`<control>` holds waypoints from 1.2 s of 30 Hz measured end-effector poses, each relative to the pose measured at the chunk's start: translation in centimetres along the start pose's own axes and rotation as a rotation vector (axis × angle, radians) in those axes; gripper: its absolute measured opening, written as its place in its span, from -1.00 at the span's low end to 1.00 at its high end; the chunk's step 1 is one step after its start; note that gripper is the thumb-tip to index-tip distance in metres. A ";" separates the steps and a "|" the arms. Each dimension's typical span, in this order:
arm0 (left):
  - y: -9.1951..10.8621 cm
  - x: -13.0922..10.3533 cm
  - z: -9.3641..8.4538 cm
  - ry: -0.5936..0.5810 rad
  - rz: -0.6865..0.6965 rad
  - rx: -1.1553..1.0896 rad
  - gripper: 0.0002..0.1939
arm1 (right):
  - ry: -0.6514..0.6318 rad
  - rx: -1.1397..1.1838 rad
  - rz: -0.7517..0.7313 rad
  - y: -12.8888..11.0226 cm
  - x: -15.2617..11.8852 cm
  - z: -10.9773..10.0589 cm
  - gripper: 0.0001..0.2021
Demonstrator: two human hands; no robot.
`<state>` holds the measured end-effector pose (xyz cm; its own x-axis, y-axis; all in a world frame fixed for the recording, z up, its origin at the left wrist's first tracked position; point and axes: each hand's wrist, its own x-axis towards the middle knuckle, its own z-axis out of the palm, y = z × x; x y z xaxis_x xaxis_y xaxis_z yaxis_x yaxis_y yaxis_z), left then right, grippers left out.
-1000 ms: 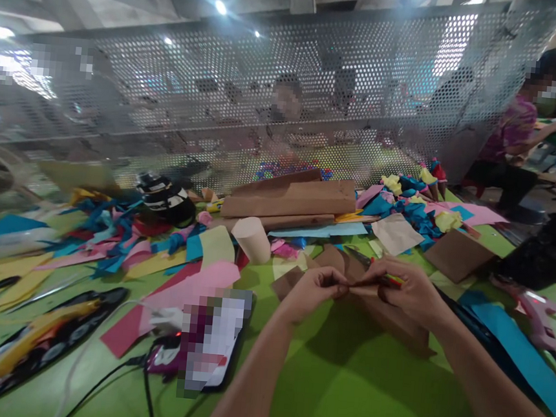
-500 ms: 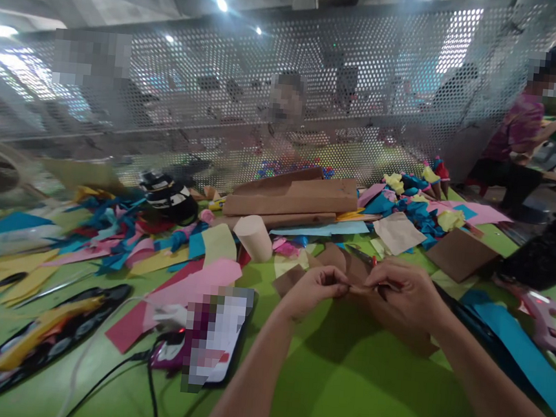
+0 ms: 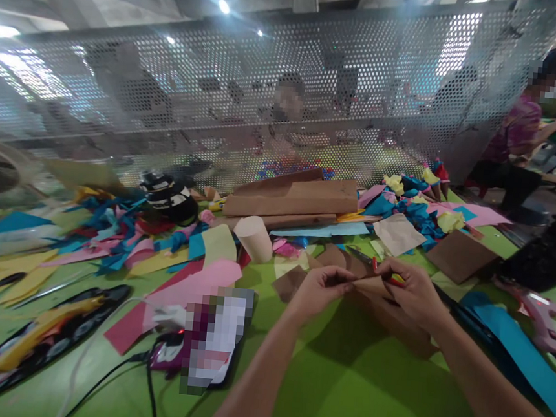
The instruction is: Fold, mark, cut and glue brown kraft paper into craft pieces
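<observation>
My left hand (image 3: 322, 293) pinches the left end of a piece of brown paper (image 3: 373, 287), thumb and fingers closed together. The right edge of that paper is in the closed fingers of my right hand (image 3: 411, 297). The paper looks folded or rolled to a narrow shape above the table. Just behind my right hand shows a tool with a dark blade and red parts (image 3: 374, 264), perhaps scissors; whether the hand touches it I cannot tell. Under and behind the hands lie more brown paper pieces (image 3: 339, 258).
A phone (image 3: 230, 334) lies left of my arms on the green table (image 3: 339, 395), near cables. A cardboard tube (image 3: 254, 239) stands behind it. Folded brown paper (image 3: 291, 203) and coloured scraps line the metal mesh (image 3: 228, 113). A pink glue gun (image 3: 541, 319) lies right.
The brown paper has turned so that more of its face shows between my hands. My right hand has shifted slightly, and more red shows beside its fingers.
</observation>
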<state>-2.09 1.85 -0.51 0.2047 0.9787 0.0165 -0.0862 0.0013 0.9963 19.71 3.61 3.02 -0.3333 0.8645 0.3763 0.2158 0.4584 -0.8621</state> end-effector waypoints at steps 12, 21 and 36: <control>-0.5 0.3 -0.1 0.007 0.004 0.024 -0.72 | 0.027 -0.052 -0.022 0.9 -0.2 0.0 -0.87; -0.5 0.3 0.4 0.114 0.124 0.163 -0.83 | 0.091 -0.036 0.060 1.0 -0.1 0.1 -0.87; -0.6 0.1 0.7 0.136 0.132 0.277 -0.88 | 0.106 -0.023 0.093 1.4 0.0 0.1 -0.83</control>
<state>-1.31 1.81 -1.02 0.0759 0.9852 0.1539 0.1688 -0.1648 0.9718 19.94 4.19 1.81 -0.2123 0.9197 0.3302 0.2629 0.3792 -0.8872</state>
